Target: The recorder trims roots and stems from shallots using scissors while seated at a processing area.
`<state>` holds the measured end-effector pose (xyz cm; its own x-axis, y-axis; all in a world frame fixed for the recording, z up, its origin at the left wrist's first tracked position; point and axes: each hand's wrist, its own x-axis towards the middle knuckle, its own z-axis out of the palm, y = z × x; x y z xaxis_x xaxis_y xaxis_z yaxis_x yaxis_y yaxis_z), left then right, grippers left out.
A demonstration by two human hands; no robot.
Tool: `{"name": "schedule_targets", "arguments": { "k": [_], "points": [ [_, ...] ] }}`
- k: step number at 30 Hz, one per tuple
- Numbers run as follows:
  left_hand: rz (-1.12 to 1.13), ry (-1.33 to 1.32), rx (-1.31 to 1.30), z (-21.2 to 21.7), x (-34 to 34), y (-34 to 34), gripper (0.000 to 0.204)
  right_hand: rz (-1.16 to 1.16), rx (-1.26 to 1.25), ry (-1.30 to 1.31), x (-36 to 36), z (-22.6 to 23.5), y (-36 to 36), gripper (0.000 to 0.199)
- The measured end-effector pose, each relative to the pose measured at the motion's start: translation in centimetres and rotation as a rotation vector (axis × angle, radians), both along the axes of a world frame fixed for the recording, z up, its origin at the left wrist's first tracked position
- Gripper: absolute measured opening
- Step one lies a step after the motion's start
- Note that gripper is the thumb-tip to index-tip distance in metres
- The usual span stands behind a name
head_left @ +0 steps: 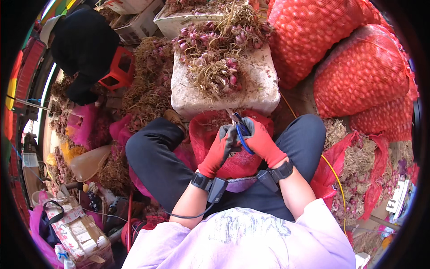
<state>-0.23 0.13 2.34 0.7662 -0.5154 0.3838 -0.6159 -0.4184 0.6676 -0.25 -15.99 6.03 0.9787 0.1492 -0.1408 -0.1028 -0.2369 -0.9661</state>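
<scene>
Head, scissors (240, 130): likely light, stiff; hold blue handle (244, 144).
My right hand (256, 134): curled around them.
Left hand (226, 140), beside: curled, contents unclear.

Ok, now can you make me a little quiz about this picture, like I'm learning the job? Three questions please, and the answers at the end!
1. Pick one: what colour are the handles of the scissors in the right hand? A) green B) blue C) yellow
2. True or false: the full red net bags are to the right of the white box.
3. Say it yourself: what is heaped on top of the white box?

Key:
1. B, blue.
2. True.
3. Purple onions with dry stalks.
</scene>
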Motion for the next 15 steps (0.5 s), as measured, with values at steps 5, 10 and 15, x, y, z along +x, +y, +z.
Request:
{"name": "schedule_targets", "arguments": {
  "k": [5,10,15],
  "points": [
    [-0.022,1.022,-0.685,0.6,-1.0,-0.2,0.032,-0.135,0.014,0.080,-0.3,-1.5,0.4,0.027],
    [0.072,0.950,-0.573,0.1,-0.7,-0.5,0.033,-0.115,0.316,0.136,-0.1,-0.8,0.3,0.021],
    [0.178,0.313,0.047,-1.0,0.5,0.8,0.034,-0.007,0.751,0.276,-0.4,2.1,-1.1,0.021]
  ]
}}
